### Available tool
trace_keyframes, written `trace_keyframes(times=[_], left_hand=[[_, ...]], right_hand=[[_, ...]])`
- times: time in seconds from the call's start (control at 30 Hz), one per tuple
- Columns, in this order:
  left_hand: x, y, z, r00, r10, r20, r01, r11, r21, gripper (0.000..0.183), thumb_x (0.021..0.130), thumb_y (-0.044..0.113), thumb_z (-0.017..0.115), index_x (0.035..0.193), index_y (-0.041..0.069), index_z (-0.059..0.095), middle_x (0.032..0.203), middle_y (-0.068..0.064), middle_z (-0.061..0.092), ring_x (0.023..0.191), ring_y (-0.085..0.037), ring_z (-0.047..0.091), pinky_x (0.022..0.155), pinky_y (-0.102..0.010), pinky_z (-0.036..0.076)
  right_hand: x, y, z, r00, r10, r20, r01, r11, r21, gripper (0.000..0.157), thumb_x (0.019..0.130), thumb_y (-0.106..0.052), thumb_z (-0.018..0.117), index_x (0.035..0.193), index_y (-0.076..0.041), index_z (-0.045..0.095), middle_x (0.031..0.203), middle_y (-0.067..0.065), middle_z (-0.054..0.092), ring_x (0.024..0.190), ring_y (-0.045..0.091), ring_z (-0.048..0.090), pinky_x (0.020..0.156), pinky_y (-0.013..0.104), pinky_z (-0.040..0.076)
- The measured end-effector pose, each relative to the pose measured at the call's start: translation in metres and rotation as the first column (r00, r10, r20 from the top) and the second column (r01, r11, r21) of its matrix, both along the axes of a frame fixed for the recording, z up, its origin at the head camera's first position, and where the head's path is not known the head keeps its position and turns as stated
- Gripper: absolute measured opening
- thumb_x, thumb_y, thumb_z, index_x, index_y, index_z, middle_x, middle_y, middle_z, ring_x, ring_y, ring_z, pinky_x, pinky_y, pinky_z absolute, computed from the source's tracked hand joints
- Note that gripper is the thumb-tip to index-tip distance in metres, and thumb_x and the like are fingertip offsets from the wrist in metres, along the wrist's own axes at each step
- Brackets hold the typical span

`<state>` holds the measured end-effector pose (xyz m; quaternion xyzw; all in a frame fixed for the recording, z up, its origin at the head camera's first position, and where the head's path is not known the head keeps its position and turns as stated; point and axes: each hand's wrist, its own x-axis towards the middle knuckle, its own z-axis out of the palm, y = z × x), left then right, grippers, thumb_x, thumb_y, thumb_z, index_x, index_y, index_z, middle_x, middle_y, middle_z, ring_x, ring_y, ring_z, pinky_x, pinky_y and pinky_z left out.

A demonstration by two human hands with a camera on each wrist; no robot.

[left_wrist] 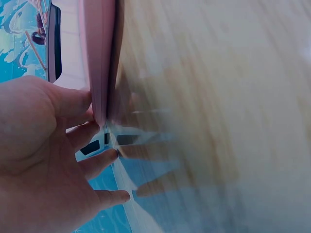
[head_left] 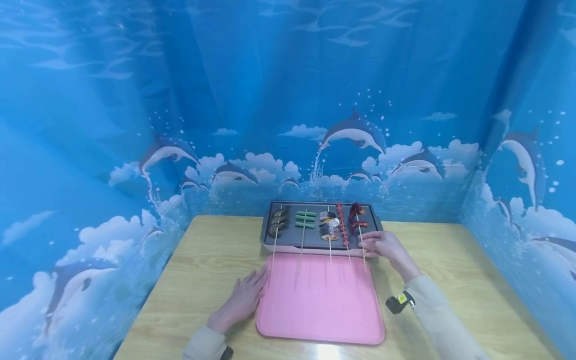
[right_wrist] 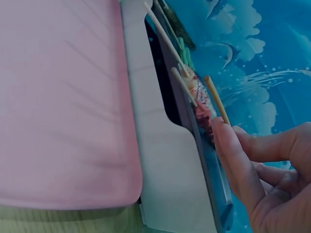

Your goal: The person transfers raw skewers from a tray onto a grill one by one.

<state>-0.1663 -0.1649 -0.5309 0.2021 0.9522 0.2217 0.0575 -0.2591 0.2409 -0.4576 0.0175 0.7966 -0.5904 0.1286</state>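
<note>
At the right end of a dark electric griddle point(head_left: 290, 240), my right hand point(head_left: 384, 246) pinches the wooden stick point(right_wrist: 216, 99) of a skewer with dark red curled pieces point(head_left: 356, 210). The stick juts out between thumb and fingers in the right wrist view. My left hand point(head_left: 245, 297) lies at the left edge of the pink tray point(head_left: 321, 310), fingers stretched and spread. In the left wrist view its thumb point(left_wrist: 75, 101) touches the tray's side. Left of the held skewer lies a skewer of small red pieces point(head_left: 342, 225), then one of fish chunks point(head_left: 330, 227).
Farther left on the griddle are a skewer of green pieces point(head_left: 305, 219) and one of dark curled pieces point(head_left: 279, 220). Several sticks overhang the tray's far edge. A wooden table point(head_left: 211, 255) bears everything; a blue dolphin-print curtain point(head_left: 270, 100) surrounds it.
</note>
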Motion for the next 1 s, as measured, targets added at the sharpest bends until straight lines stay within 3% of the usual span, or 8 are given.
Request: trace_keyframes(times=[0.17, 0.3, 0.47, 0.7, 0.87, 1.0], left_hand=[[0.001, 0.001, 0.000, 1.000, -0.005, -0.003, 0.005, 1.000, 0.005, 0.050, 0.107, 0.015, 0.044, 0.153, -0.002, 0.038, 0.162, -0.020, 0.032, 0.147, -0.049, 0.028, 0.112, -0.078, 0.018], [0.001, 0.001, -0.001, 1.000, -0.005, 0.000, 0.005, 1.000, 0.006, 0.050, 0.107, 0.014, 0.045, 0.154, -0.002, 0.037, 0.161, -0.021, 0.033, 0.147, -0.049, 0.028, 0.112, -0.078, 0.018], [0.001, 0.001, -0.001, 1.000, 0.004, 0.005, -0.004, 1.000, -0.005, 0.050, 0.107, 0.015, 0.045, 0.153, -0.002, 0.038, 0.161, -0.020, 0.033, 0.147, -0.048, 0.028, 0.113, -0.078, 0.017], [-0.001, 0.001, -0.001, 1.000, 0.008, 0.005, -0.008, 1.000, -0.017, 0.050, 0.108, 0.016, 0.044, 0.154, -0.001, 0.037, 0.162, -0.019, 0.032, 0.148, -0.047, 0.028, 0.114, -0.077, 0.017], [-0.002, 0.001, 0.003, 1.000, 0.003, -0.005, -0.003, 1.000, -0.012, 0.050, 0.107, 0.016, 0.046, 0.153, -0.002, 0.039, 0.161, -0.020, 0.034, 0.146, -0.048, 0.030, 0.113, -0.078, 0.018], [-0.006, -0.001, 0.005, 0.999, 0.024, -0.033, -0.023, 0.999, 0.032, 0.051, 0.106, 0.018, 0.049, 0.152, -0.002, 0.040, 0.159, -0.021, 0.036, 0.146, -0.048, 0.030, 0.113, -0.077, 0.017]], right_hand=[[-0.007, -0.001, -0.008, 1.000, -0.001, 0.017, 0.000, 1.000, 0.018, 0.044, 0.097, 0.004, 0.060, 0.134, 0.024, 0.047, 0.107, 0.027, 0.073, 0.074, 0.012, 0.073, 0.075, 0.032, 0.064], [-0.008, 0.000, -0.012, 0.999, -0.044, 0.015, 0.043, 0.997, 0.064, 0.042, 0.096, 0.003, 0.062, 0.132, 0.021, 0.051, 0.102, 0.024, 0.074, 0.071, 0.012, 0.073, 0.076, 0.034, 0.064], [-0.006, 0.000, -0.013, 0.993, -0.101, -0.062, 0.110, 0.980, 0.168, 0.033, 0.092, 0.001, 0.067, 0.119, 0.018, 0.062, 0.091, 0.021, 0.075, 0.065, 0.015, 0.073, 0.073, 0.039, 0.064], [-0.001, -0.002, -0.008, 0.983, -0.085, -0.164, 0.150, 0.887, 0.437, 0.020, 0.091, -0.008, 0.073, 0.103, 0.008, 0.071, 0.073, 0.010, 0.073, 0.059, 0.019, 0.072, 0.070, 0.042, 0.063], [0.005, -0.004, -0.005, 0.978, -0.083, -0.192, 0.169, 0.856, 0.489, 0.020, 0.095, -0.011, 0.069, 0.106, 0.005, 0.070, 0.079, 0.012, 0.074, 0.059, 0.019, 0.070, 0.061, 0.034, 0.060], [0.012, 0.000, -0.004, 0.951, -0.062, -0.302, 0.217, 0.830, 0.514, 0.028, 0.102, -0.020, 0.062, 0.113, 0.005, 0.070, 0.094, 0.020, 0.075, 0.065, 0.023, 0.072, 0.053, 0.031, 0.053]])
